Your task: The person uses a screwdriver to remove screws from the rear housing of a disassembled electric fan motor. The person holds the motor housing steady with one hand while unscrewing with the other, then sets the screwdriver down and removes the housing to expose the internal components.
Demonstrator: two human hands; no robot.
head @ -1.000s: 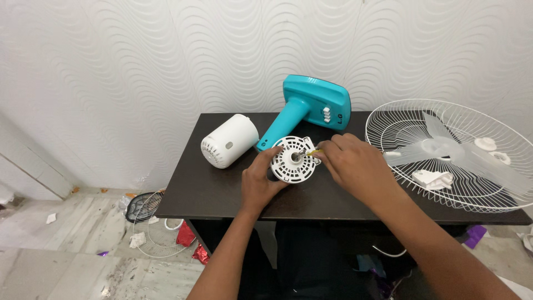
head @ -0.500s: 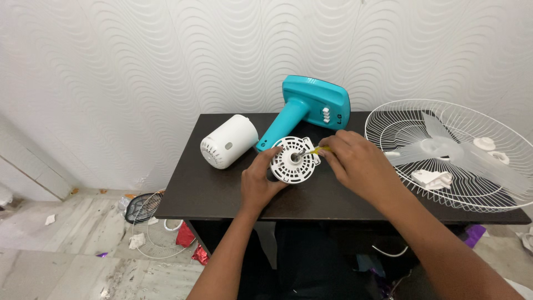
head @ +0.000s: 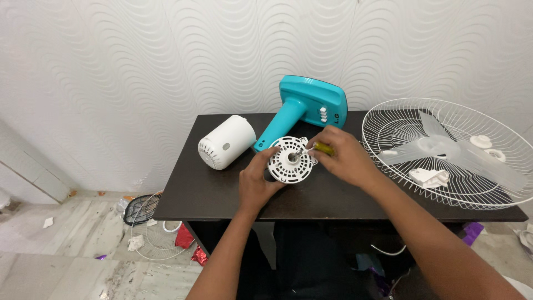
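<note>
The round white vented motor cover (head: pixel 289 160) is gripped at its lower left edge by the left hand (head: pixel 256 182) near the dark table's (head: pixel 211 189) middle, while a yellow-handled screwdriver (head: pixel 321 148), its handle mostly hidden, is pinched by the right hand (head: pixel 343 158), its tip at the cover's hub.

Bright, even light; the white wall (head: pixel 139 66) looks slightly washed out. Soft shadows fall under the table's (head: pixel 211 194) front edge. Sharp focus throughout, with slight wide-angle bending at the edges.
</note>
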